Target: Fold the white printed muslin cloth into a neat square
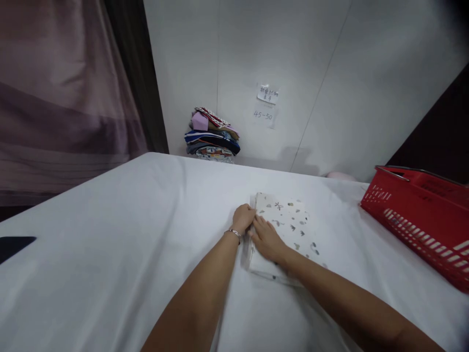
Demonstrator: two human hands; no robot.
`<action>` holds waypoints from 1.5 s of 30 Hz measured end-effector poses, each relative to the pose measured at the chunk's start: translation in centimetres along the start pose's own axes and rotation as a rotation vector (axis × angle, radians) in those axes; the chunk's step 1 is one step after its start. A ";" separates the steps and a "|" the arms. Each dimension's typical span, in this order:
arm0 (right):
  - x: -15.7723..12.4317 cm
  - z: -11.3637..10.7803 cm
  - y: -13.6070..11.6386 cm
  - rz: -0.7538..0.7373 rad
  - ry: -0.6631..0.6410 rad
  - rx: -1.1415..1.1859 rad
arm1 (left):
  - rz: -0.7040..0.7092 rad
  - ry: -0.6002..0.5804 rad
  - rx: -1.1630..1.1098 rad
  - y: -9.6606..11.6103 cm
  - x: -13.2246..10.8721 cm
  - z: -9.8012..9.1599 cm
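A folded white cloth [293,220] with small dark and grey printed figures lies flat on the white-covered table. At its left edge is my left hand [244,218], wearing a bracelet, with its fingers curled closed on the edge of the fabric. My right hand [269,239] rests palm down on top of the cloth near that same edge, its fingers stretched out and close to the left hand. Part of the cloth's near side is hidden under the right hand and forearm.
A red plastic basket [421,215] stands on the right. Beyond the far table edge, a pile of folded fabrics [212,137] sits against the wall. Paper notes [266,105] are stuck there. A dark flat object [14,247] lies at the left edge, below a curtain [66,98].
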State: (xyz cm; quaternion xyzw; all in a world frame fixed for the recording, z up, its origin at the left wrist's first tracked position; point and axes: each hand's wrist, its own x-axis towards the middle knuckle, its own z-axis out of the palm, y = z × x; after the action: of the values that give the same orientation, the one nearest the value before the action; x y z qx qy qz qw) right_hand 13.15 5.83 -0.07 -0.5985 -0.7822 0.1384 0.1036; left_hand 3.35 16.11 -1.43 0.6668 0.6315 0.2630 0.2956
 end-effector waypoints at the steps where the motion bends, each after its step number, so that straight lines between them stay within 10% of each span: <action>1: -0.5 0.0 -0.3 -0.027 -0.008 0.005 | 0.000 -0.001 -0.001 0.0 0.0 0.0; 15: -2.0 0.6 -1.2 -0.099 0.034 -0.016 | 0.164 0.097 -0.085 1.3 -0.3 -0.5; 20: -2.0 0.0 -1.7 -0.131 0.087 0.032 | 0.527 -0.156 -0.096 1.3 -0.4 0.0; 33: -9.5 -2.5 -3.5 -0.323 -0.207 0.239 | 0.466 -0.287 -0.235 -1.2 0.8 0.9; 41: -6.0 -5.0 8.5 0.256 0.333 0.119 | 0.460 -0.269 -0.233 -1.1 0.6 1.0; 45: -4.8 -4.8 13.6 0.565 0.322 0.396 | 0.434 -0.270 -0.261 -1.1 0.6 1.0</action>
State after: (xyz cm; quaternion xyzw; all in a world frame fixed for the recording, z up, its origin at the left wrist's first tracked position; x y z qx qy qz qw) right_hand 28.30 4.95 -0.13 -0.7730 -0.5183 0.2140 0.2967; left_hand 3.38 16.66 -2.92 0.7716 0.3900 0.3080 0.3971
